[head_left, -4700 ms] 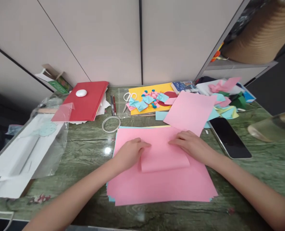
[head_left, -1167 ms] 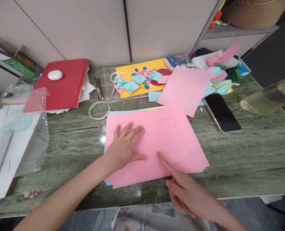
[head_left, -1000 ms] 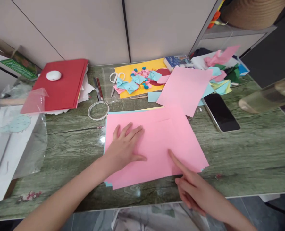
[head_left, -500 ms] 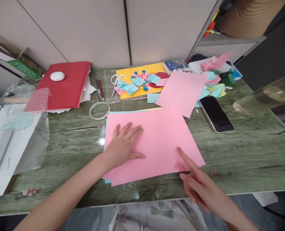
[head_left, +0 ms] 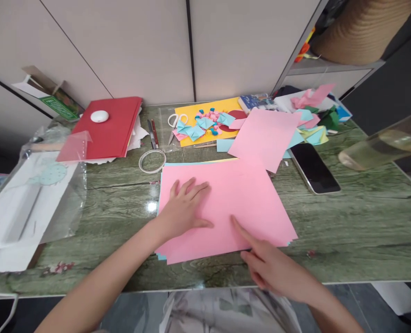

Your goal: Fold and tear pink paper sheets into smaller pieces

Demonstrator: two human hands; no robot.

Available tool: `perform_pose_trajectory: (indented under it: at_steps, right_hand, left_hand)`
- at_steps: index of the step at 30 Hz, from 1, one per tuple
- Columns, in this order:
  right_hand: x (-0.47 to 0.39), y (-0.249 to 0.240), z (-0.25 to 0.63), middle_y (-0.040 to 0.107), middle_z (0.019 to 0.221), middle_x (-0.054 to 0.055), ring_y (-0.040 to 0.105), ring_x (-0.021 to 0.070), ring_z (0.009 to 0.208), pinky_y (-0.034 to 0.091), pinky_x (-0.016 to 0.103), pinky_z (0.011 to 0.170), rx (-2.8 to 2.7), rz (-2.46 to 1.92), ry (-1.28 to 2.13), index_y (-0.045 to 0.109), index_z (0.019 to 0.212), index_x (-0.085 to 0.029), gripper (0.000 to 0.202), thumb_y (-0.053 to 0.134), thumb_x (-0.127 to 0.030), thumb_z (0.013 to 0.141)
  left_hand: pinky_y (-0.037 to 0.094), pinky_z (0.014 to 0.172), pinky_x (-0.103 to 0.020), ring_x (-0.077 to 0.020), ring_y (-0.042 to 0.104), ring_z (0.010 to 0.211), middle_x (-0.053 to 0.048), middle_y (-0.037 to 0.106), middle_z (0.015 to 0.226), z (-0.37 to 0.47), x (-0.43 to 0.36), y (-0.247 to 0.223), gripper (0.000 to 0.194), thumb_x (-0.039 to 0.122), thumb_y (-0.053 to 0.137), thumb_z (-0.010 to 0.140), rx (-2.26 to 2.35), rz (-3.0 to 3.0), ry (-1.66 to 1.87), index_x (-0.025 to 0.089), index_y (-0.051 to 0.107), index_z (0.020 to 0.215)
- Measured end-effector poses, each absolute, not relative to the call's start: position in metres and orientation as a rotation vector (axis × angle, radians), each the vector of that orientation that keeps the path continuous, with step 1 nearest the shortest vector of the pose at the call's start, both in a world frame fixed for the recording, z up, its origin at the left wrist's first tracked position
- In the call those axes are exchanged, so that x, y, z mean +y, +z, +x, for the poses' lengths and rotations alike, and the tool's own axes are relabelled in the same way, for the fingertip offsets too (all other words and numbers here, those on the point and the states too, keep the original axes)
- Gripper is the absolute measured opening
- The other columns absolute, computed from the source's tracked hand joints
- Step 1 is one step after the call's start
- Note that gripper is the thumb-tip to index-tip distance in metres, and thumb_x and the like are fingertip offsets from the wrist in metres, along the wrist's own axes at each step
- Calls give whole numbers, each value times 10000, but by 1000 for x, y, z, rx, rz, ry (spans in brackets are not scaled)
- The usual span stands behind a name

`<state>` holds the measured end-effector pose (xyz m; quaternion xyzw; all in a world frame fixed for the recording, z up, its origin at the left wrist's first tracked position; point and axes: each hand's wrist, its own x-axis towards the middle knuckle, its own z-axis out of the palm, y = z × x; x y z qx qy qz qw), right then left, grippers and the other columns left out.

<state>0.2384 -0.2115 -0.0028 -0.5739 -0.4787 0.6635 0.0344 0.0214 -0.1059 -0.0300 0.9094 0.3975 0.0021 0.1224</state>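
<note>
A stack of pink paper (head_left: 222, 194) lies in front of me, with blue and yellow sheets showing at its edges. My left hand (head_left: 186, 206) rests open on the stack's left half, fingers and thumb spread, holding nothing. Over the lower right of the paper is my right hand (head_left: 267, 263), its index finger stretched out toward the sheet and the other fingers curled beneath. It holds nothing; whether the fingertip touches the paper I cannot tell. A second pink sheet (head_left: 266, 136) overlaps the stack's far edge.
Behind the stack are a tape roll (head_left: 152, 161), scissors (head_left: 177, 121) and folded blue paper pieces (head_left: 204, 123) on a yellow sheet. A phone (head_left: 314, 168) and a clear bottle (head_left: 382, 143) stand right. Left are a red folder (head_left: 111, 132) and plastic sleeve (head_left: 73, 203).
My right hand has moved left across the lower edge of the pink paper, index finger still extended. My left hand stays on the stack. The whole view has shifted slightly.
</note>
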Motion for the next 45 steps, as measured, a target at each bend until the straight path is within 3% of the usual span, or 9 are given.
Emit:
perform_pose_trajectory:
  at_steps: [4,12,17,25,30,34,36,38,45]
  right_hand:
    - [-216,-1,266,457,439,-73,244,52,293,213,141,306,-1287,-1835,2025,-45,1404,-256,592,263,-290,899]
    - [-222,-1,289,454,441,-76,265,55,304,238,137,307,-1220,-1852,1947,-30,1401,-273,604,294,-345,897]
    - [-222,-1,282,450,433,-83,263,56,281,227,140,294,-1230,-1871,1918,-54,1401,-258,625,301,-317,891]
    - [-227,-11,275,442,425,-92,344,88,321,303,173,353,-1436,-1930,1692,-44,1409,-233,630,301,-318,889]
    - [-233,-19,261,455,451,-69,461,135,415,406,239,472,-1607,-2025,1273,119,1412,-169,594,337,-325,881]
    - [-230,-22,234,584,794,47,566,157,720,474,281,684,-1790,-1807,1052,356,1332,-208,460,339,-209,872]
    - [-227,-26,220,542,994,92,522,188,918,454,330,798,-1901,-1696,893,450,1270,-229,454,360,-128,836]
    - [-223,-31,211,498,1063,104,462,218,992,428,387,844,-1970,-1682,741,507,1222,-242,473,384,-72,797]
    - [-220,-43,217,468,1073,103,388,252,983,406,444,799,-2036,-1738,565,539,1191,-248,497,400,-28,767]
  left_hand:
    - [55,1034,-561,-328,158,1307,-92,359,1384,21,-106,-31,890,701,461,643,1155,2649,14,205,261,1354]
    - [67,1031,-568,-331,151,1308,-93,346,1391,23,-106,-25,872,703,438,660,1153,2611,-36,203,256,1351]
    - [101,1028,-574,-305,197,1294,-85,387,1353,33,-109,-18,660,619,371,771,1241,2537,3,201,348,1282]
    - [32,1029,-601,-317,224,1273,-110,442,1281,45,-116,-23,648,566,519,711,1329,2566,135,165,391,1203]
    - [33,1031,-603,-323,231,1268,-109,441,1285,43,-113,-26,720,604,537,673,1315,2556,148,155,376,1212]
    - [40,1032,-600,-325,233,1268,-120,432,1293,41,-113,-26,728,608,527,680,1307,2548,164,145,374,1220]
    - [44,1031,-602,-327,220,1273,-124,423,1301,40,-114,-27,729,606,522,685,1307,2546,172,142,374,1226]
    - [42,1030,-604,-329,208,1279,-129,416,1306,39,-115,-29,737,606,521,686,1300,2550,182,140,369,1236]
    - [44,1022,-616,-337,211,1276,-145,417,1299,36,-114,-33,766,615,511,686,1270,2562,223,134,357,1262]
